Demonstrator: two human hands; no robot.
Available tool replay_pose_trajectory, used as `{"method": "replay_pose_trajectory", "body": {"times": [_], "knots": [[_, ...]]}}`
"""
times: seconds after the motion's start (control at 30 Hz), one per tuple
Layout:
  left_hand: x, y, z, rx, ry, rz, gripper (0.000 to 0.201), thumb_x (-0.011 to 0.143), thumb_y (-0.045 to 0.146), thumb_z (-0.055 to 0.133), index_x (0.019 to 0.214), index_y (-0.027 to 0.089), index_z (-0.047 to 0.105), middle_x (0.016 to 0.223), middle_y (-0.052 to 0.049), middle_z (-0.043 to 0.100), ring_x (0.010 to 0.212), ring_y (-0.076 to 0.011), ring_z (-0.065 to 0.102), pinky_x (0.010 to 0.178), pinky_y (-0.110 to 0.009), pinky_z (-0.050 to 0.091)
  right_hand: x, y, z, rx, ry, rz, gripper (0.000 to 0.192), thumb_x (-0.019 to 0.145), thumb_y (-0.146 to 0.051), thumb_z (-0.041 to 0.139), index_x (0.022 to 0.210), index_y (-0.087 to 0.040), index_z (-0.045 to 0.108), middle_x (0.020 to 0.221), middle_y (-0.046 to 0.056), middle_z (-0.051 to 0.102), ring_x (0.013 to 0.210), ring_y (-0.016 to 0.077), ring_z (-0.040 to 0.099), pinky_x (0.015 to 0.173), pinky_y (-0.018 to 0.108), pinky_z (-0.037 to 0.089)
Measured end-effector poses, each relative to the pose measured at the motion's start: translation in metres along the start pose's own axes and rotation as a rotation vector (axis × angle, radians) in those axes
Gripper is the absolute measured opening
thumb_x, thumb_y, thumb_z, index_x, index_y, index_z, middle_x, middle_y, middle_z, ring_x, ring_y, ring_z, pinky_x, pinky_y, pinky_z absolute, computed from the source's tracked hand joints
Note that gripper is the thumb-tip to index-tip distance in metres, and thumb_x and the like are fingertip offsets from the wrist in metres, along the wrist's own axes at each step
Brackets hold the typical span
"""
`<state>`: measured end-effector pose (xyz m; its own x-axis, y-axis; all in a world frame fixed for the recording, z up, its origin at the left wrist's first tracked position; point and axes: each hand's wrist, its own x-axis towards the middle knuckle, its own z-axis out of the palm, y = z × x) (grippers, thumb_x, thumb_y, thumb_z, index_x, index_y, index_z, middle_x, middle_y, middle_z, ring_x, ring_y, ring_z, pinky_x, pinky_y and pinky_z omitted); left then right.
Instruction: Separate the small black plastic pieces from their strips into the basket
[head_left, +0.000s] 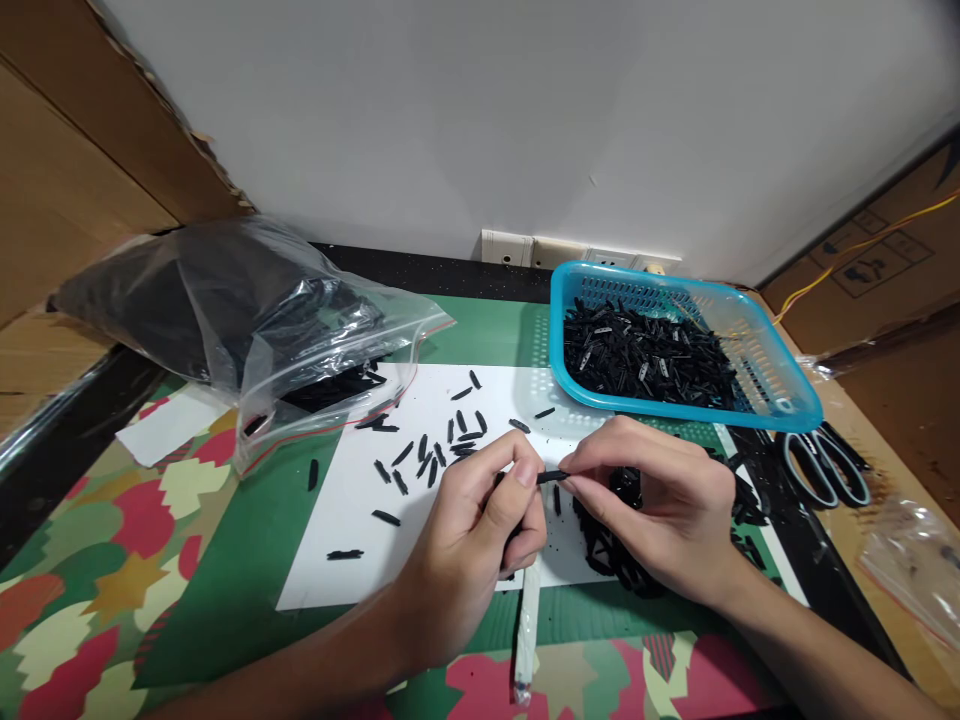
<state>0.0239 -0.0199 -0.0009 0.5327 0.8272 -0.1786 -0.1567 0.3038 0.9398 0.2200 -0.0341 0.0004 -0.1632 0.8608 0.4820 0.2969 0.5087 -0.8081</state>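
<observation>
My left hand (484,520) is closed, with thumb and curled fingers around a small black plastic piece (552,477); part of that piece is hidden in the grip. The thumb and fingertips of my right hand (660,505) pinch its other end. Several similar black pieces (431,460) lie scattered on a white sheet of paper (330,520) to the left. Below my left hand sticks out a narrow whitish wrapped strip (527,635), its upper end hidden. Partly under my right hand is a pile of black parts (611,555).
A blue plastic basket (686,408) full of black parts stands at the back right. Scissors (821,470) lie beside it. At the back left slumps a large clear zip bag (225,300) of black parts. A power strip (559,252) runs along the wall; cardboard boxes flank both sides.
</observation>
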Motion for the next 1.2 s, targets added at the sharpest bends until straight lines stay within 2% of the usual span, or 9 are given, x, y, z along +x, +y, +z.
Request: {"method": "replay_pose_trajectory", "body": {"times": [0.3, 0.6, 0.7, 0.8, 0.87, 0.93, 1.0, 1.13, 1.2], "knots": [[-0.001, 0.001, 0.001, 0.013, 0.012, 0.013, 0.037, 0.107, 0.05, 0.051, 0.082, 0.023, 0.045, 0.054, 0.009, 0.042, 0.049, -0.0088, 0.031, 0.051, -0.024, 0.025, 0.0, -0.001, 0.0, 0.022, -0.042, 0.095, 0.007, 0.097, -0.02, 0.075, 0.104, -0.021, 0.077, 0.086, 0.003, 0.074, 0.071, 0.0156, 0.065, 0.063, 0.028, 0.052], [-0.003, 0.001, 0.0, 0.016, 0.019, 0.0, 0.032, 0.109, 0.049, 0.045, 0.09, 0.024, 0.048, 0.055, 0.009, 0.043, 0.051, -0.0086, 0.033, 0.052, -0.022, 0.027, -0.001, -0.001, 0.0, -0.004, 0.029, 0.025, 0.011, 0.095, -0.013, 0.075, 0.102, -0.021, 0.076, 0.087, 0.003, 0.075, 0.072, 0.017, 0.067, 0.064, 0.031, 0.054], [-0.003, 0.003, 0.002, -0.048, 0.038, -0.032, 0.028, 0.11, 0.051, 0.039, 0.102, 0.027, 0.049, 0.054, 0.009, 0.043, 0.049, -0.0086, 0.03, 0.05, -0.02, 0.026, 0.001, 0.0, -0.009, -0.167, 0.071, -0.122, 0.019, 0.094, -0.007, 0.072, 0.106, -0.022, 0.074, 0.089, 0.005, 0.076, 0.076, 0.0204, 0.07, 0.068, 0.035, 0.056], [-0.001, 0.007, 0.004, -0.136, 0.041, -0.05, 0.027, 0.108, 0.055, 0.038, 0.108, 0.029, 0.046, 0.052, 0.011, 0.04, 0.045, -0.0081, 0.025, 0.046, -0.018, 0.023, 0.006, 0.006, -0.027, -0.503, 0.199, -0.268, 0.031, 0.088, -0.003, 0.075, 0.111, -0.023, 0.074, 0.094, 0.007, 0.076, 0.083, 0.0235, 0.07, 0.072, 0.037, 0.055], [0.0, 0.008, 0.006, -0.173, 0.036, -0.052, 0.03, 0.108, 0.059, 0.036, 0.113, 0.03, 0.044, 0.052, 0.011, 0.04, 0.045, -0.008, 0.023, 0.045, -0.018, 0.023, 0.01, 0.009, -0.037, -0.729, 0.304, -0.278, 0.035, 0.088, -0.003, 0.076, 0.116, -0.024, 0.074, 0.102, 0.01, 0.075, 0.093, 0.0276, 0.069, 0.082, 0.042, 0.054], [0.0, 0.007, 0.006, -0.184, 0.011, -0.049, 0.04, 0.107, 0.066, 0.031, 0.124, 0.031, 0.041, 0.052, 0.011, 0.04, 0.044, -0.0085, 0.023, 0.045, -0.018, 0.024, 0.011, 0.009, -0.041, -0.803, 0.368, -0.215, 0.036, 0.089, -0.006, 0.076, 0.12, -0.023, 0.074, 0.109, 0.012, 0.073, 0.102, 0.0304, 0.067, 0.09, 0.046, 0.053], [-0.001, 0.005, 0.005, -0.164, -0.031, -0.041, 0.055, 0.104, 0.073, 0.025, 0.138, 0.032, 0.035, 0.054, 0.011, 0.04, 0.044, -0.0094, 0.024, 0.045, -0.019, 0.025, 0.01, 0.004, -0.036, -0.674, 0.311, -0.141, 0.03, 0.093, -0.008, 0.073, 0.119, -0.022, 0.074, 0.111, 0.011, 0.071, 0.102, 0.0282, 0.067, 0.089, 0.043, 0.053], [-0.005, 0.001, 0.001, -0.055, -0.134, -0.018, 0.081, 0.099, 0.081, 0.022, 0.159, 0.028, 0.018, 0.055, 0.01, 0.043, 0.046, -0.0111, 0.028, 0.047, -0.022, 0.028, 0.004, -0.011, -0.011, -0.219, -0.073, -0.031, 0.018, 0.1, -0.012, 0.068, 0.116, -0.019, 0.073, 0.108, 0.008, 0.071, 0.099, 0.0211, 0.069, 0.084, 0.033, 0.055], [-0.006, 0.002, -0.001, -0.007, -0.179, -0.037, 0.087, 0.098, 0.082, 0.023, 0.164, 0.026, 0.014, 0.056, 0.009, 0.045, 0.048, -0.0117, 0.031, 0.05, -0.023, 0.029, 0.002, -0.014, 0.0, -0.079, -0.193, 0.031, 0.019, 0.102, -0.015, 0.067, 0.119, -0.018, 0.073, 0.109, 0.007, 0.072, 0.1, 0.0194, 0.068, 0.087, 0.031, 0.055]]}}
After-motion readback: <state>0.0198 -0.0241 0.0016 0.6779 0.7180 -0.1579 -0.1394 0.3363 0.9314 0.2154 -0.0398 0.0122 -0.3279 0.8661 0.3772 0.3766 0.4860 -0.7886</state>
